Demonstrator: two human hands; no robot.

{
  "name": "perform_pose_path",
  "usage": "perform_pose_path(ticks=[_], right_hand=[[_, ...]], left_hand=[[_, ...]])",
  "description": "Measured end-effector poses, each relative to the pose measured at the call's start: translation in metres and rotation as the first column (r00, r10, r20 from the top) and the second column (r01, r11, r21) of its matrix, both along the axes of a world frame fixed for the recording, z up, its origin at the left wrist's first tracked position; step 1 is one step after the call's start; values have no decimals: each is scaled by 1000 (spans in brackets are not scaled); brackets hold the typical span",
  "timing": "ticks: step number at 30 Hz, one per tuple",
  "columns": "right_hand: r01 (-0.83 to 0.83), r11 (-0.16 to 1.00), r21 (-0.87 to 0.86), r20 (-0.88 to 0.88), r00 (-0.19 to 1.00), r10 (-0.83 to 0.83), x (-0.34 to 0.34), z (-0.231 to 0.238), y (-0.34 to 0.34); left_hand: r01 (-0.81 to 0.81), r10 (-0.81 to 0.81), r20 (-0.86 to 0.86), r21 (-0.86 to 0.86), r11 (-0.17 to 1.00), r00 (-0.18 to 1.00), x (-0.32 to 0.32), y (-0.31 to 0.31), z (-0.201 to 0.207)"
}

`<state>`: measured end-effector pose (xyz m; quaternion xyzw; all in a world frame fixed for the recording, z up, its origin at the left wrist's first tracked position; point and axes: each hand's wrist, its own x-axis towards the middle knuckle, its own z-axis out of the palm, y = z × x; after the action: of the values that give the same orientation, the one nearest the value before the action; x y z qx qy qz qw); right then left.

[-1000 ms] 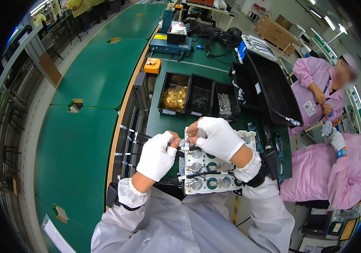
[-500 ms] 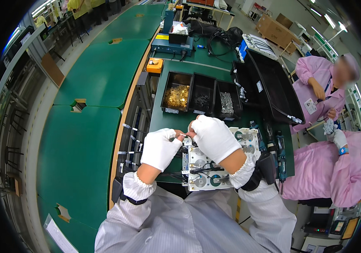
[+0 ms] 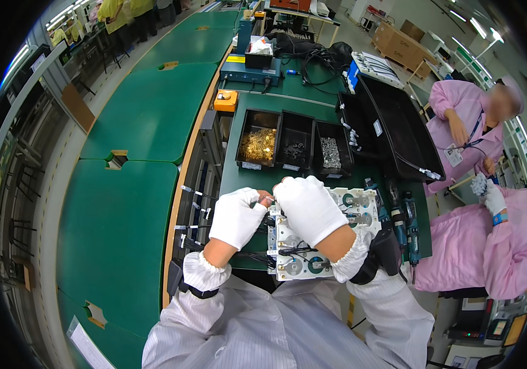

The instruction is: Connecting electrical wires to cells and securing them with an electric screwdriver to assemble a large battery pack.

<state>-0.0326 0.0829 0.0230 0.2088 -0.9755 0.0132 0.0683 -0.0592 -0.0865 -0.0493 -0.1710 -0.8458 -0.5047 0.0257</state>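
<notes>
My left hand (image 3: 236, 215), in a white fingerless glove, pinches the pale end of a thin wire (image 3: 270, 198). My right hand (image 3: 310, 206), gloved alike, is bent over close beside it with closed fingers; its back hides the fingertips and whatever they hold. Beneath and beside my right hand lies a white plastic housing (image 3: 368, 216) with round metal and green parts set in it. Black cables (image 3: 297, 250) run across its near side and out to the left.
Beyond my hands stand black bins of gold-coloured parts (image 3: 258, 144), small black parts (image 3: 294, 149) and silver screws (image 3: 331, 152). Electric screwdrivers (image 3: 410, 224) lie right of the housing. A large black tray (image 3: 402, 132) leans behind them. Two people in pink (image 3: 469, 246) are at the right.
My right hand has turned over and dropped slightly, so its fingertips and the dark wire seen near them are now covered. My left hand has barely moved and keeps its pinch.
</notes>
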Motion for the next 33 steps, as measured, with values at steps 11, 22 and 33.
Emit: perform_pose_path(ticks=[11, 22, 33], right_hand=[[69, 650, -757, 82, 997, -10, -3, 8, 9], [139, 395, -908, 152, 988, 2, -8, 7, 8], [95, 430, -898, 111, 994, 12, -7, 10, 8]], left_hand=[[-6, -83, 213, 390, 921, 973, 3, 1, 14], [-7, -184, 259, 596, 803, 948, -4, 6, 19], [-54, -132, 256, 610, 791, 957, -6, 4, 20]])
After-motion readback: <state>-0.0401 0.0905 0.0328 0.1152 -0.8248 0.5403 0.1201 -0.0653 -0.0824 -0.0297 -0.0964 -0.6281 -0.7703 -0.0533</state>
